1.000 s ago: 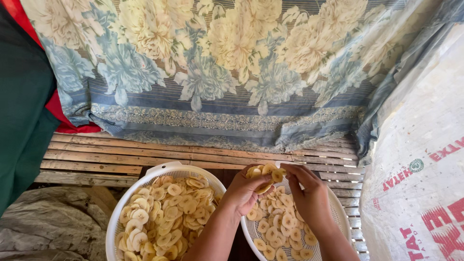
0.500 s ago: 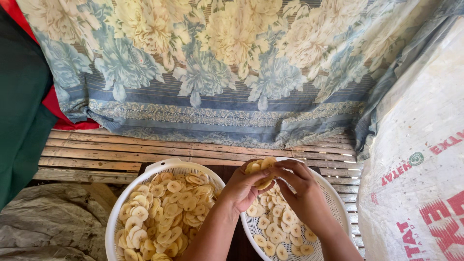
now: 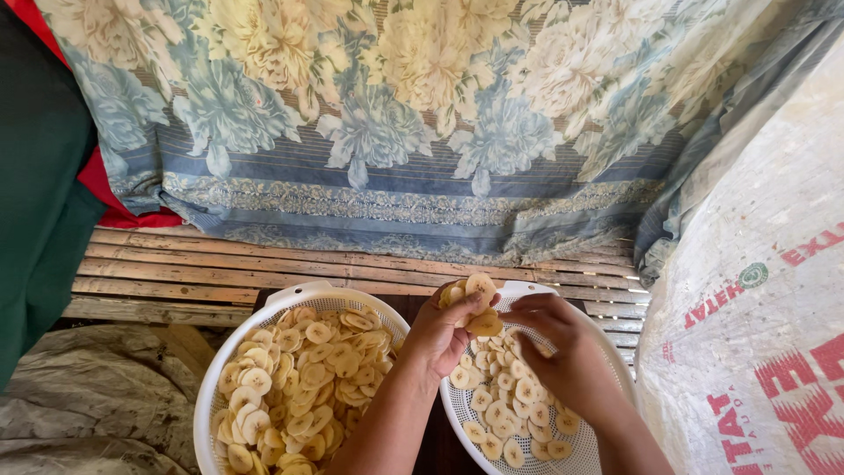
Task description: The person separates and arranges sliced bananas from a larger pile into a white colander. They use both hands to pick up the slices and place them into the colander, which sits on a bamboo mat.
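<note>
My left hand [image 3: 444, 332] grips a small stack of pale yellow banana slices [image 3: 473, 294] above the far rim of the right white plastic colander [image 3: 457, 413]. My right hand [image 3: 563, 347] reaches in from the right, its fingers pinching at the same stack. Loose slices [image 3: 508, 400] cover the bottom of that right colander in a thin layer. To the left stands a larger white colander [image 3: 297, 295] heaped with slices [image 3: 299, 378].
A slatted wooden bench [image 3: 220, 273] runs behind the colanders, draped at the back with a blue floral cloth [image 3: 396, 132]. A large white woven sack [image 3: 756, 299] stands at the right. Dark green fabric [image 3: 40, 185] hangs at the left, grey sacking [image 3: 88, 405] below it.
Both hands have stayed over the right colander, working the held stack of slices; they shifted slightly up and together. The colanders have not moved.
</note>
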